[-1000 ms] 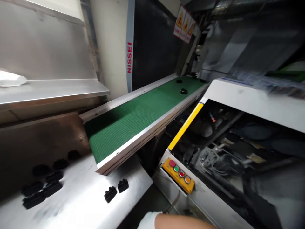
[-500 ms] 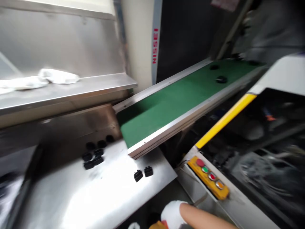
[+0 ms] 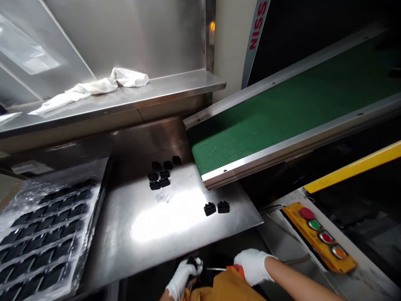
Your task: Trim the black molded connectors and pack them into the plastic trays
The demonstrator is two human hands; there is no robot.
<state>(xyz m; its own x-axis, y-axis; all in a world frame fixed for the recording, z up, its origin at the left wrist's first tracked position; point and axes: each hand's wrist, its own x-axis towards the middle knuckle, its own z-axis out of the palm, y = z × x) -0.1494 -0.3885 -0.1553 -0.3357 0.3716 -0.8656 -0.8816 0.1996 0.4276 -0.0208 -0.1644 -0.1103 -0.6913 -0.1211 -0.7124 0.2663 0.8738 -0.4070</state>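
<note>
At the bottom edge of the view, both of my white-gloved hands are close together. My left hand (image 3: pixel 183 278) grips a small black plastic part (image 3: pixel 192 262). My right hand (image 3: pixel 253 265) is shut on a red-orange handled knife (image 3: pixel 236 271), and its thin blade points left toward that part. Below them lies an orange-yellow cloth or apron (image 3: pixel 219 290). Several similar black parts (image 3: pixel 159 177) sit on a stainless steel table (image 3: pixel 125 246), with a pair of them (image 3: pixel 216 207) nearer the green conveyor belt (image 3: pixel 282 102).
A plastic-wrapped tray (image 3: pixel 46 238) of black parts lies at the left of the table. A white cloth (image 3: pixel 106 83) rests on a steel shelf (image 3: pixel 175 85) behind. A yellow push-button box (image 3: pixel 319 238) sits at the right, beside the conveyor's end.
The view has swung down and closer to the table, bringing the wrapped tray and my left hand into view. My right hand has risen and now shows the knife.
</note>
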